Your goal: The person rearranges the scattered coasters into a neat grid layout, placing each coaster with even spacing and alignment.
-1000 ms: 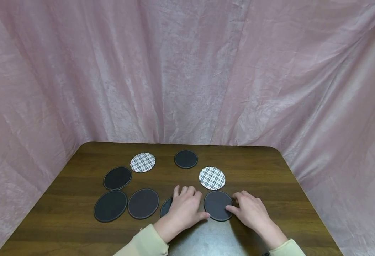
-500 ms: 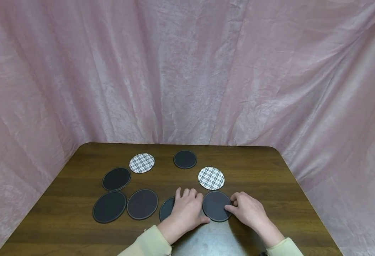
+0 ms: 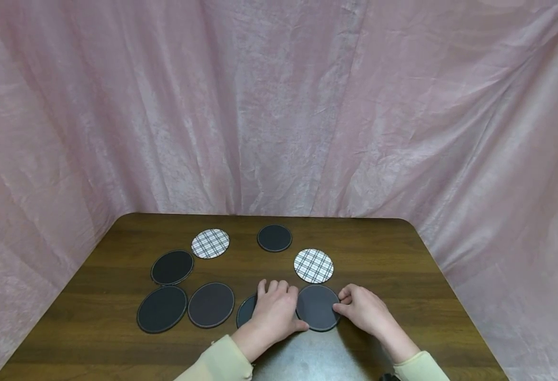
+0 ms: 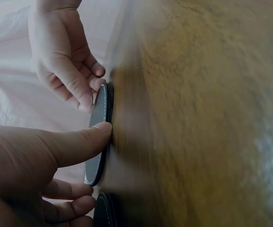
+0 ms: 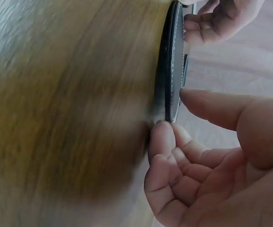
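A dark grey round coaster (image 3: 317,308) with light edge stitching lies between the two hands in the head view. My left hand (image 3: 277,312) holds its left side, thumb on the near edge and curled fingers by the far side. In the left wrist view that thumb (image 4: 86,144) touches the coaster's rim. My right hand (image 3: 366,311) pinches the right edge, the thumb (image 5: 212,108) on the top face and curled fingers at the rim. Partly hidden under the left hand lies another dark coaster (image 3: 245,312).
Left of the hands lie a brownish coaster (image 3: 210,305) and two black coasters (image 3: 162,309). Farther back are a plaid white coaster (image 3: 210,244), a small black one (image 3: 274,238) and a second plaid one (image 3: 313,266). The wooden table (image 3: 384,248) meets a pink curtain (image 3: 279,106).
The dark grey coaster has slid slightly left, toward my left hand. My right hand has moved left with it, its fingers drawn closer to the rim.
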Action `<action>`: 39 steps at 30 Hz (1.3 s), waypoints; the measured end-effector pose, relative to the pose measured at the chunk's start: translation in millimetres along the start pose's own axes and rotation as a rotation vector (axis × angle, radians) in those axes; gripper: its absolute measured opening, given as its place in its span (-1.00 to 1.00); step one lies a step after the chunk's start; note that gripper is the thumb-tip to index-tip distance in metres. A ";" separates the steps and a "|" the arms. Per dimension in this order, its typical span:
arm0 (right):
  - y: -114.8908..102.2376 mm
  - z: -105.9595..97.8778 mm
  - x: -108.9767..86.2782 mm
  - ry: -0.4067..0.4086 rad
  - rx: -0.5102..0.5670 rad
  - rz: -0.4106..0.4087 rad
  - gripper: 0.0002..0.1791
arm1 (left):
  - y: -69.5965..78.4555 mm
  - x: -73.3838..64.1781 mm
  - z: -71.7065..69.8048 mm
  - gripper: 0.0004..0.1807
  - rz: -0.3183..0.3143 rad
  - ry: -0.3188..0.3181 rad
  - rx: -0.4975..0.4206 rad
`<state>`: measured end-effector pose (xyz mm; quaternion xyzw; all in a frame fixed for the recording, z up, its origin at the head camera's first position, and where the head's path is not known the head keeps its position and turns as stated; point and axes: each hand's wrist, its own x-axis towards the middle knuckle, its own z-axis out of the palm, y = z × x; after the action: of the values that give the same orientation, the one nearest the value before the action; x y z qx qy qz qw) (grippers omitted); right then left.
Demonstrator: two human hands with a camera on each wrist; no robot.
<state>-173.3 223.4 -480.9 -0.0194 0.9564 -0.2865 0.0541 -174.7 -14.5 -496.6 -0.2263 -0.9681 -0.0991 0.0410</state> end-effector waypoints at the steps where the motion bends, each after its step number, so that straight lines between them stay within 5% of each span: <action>1: -0.6 0.4 0.2 0.004 0.016 0.004 -0.73 | -0.9 -0.5 -0.4 -0.18 -0.001 0.001 -0.003; 10: -7.3 10.4 2.6 0.027 0.111 -0.008 -0.78 | -14.3 -5.7 -3.7 -0.27 -0.012 0.006 -0.034; 19: -17.4 17.9 2.6 -0.068 0.373 -0.001 -0.82 | -28.3 -7.9 -8.6 -0.34 -0.026 0.001 -0.071; 24: -16.8 22.5 10.5 -0.056 0.264 -0.073 -0.81 | -34.7 -9.2 -9.4 -0.29 -0.035 -0.005 -0.073; 30: 15.5 55.5 43.4 0.017 0.105 -0.202 -0.77 | -41.8 -12.7 -11.4 -0.22 -0.026 -0.026 -0.061; 39: 39.1 90.3 74.0 0.091 -0.029 -0.226 -0.79 | -46.7 -16.4 -14.3 -0.28 -0.061 -0.034 -0.069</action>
<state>-236.7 201.7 -584.2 -0.1148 0.9535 -0.2777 -0.0222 -180.4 -65.6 -492.8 -0.1998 -0.9711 -0.1299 0.0138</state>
